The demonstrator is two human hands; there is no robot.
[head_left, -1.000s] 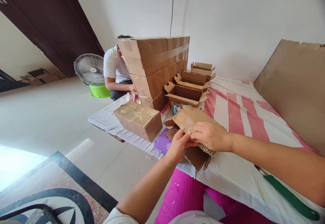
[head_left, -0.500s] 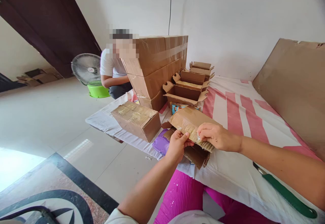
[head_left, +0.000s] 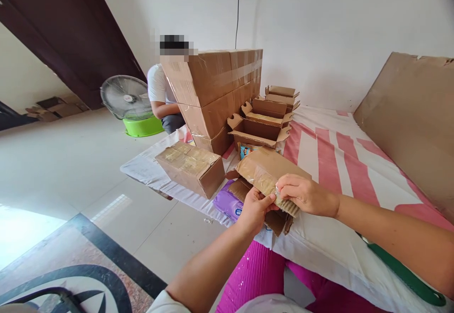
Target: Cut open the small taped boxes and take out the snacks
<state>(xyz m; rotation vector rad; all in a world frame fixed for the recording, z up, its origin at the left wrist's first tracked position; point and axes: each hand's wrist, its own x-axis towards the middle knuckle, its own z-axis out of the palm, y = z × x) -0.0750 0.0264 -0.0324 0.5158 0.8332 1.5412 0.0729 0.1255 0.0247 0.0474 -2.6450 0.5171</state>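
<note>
A brown cardboard box [head_left: 267, 161] lies before me with its taped flap lifted. My left hand [head_left: 256, 209] pinches the near edge of this flap, thumb on top. My right hand [head_left: 307, 194] is closed at the flap's right part, its fingertips pinching a small whitish, shiny bit that looks like clear tape. More clear tape shines along the flap between the hands. Under the box's left side sits a purple packet [head_left: 227, 203], partly covered. A blue snack packet [head_left: 245, 150] shows just behind the box.
Left of my hands is a taped carton [head_left: 189, 166]. Behind stand a stack of cartons [head_left: 216, 100] and a row of open boxes [head_left: 260, 131]. A green-handled tool [head_left: 407, 273] lies under my right forearm. A person [head_left: 159, 91] sits beyond, near a fan [head_left: 126, 98].
My left hand has slid right along the flap, closer to my right hand, uncovering more of the purple packet. The other person has shifted slightly right behind the stack.
</note>
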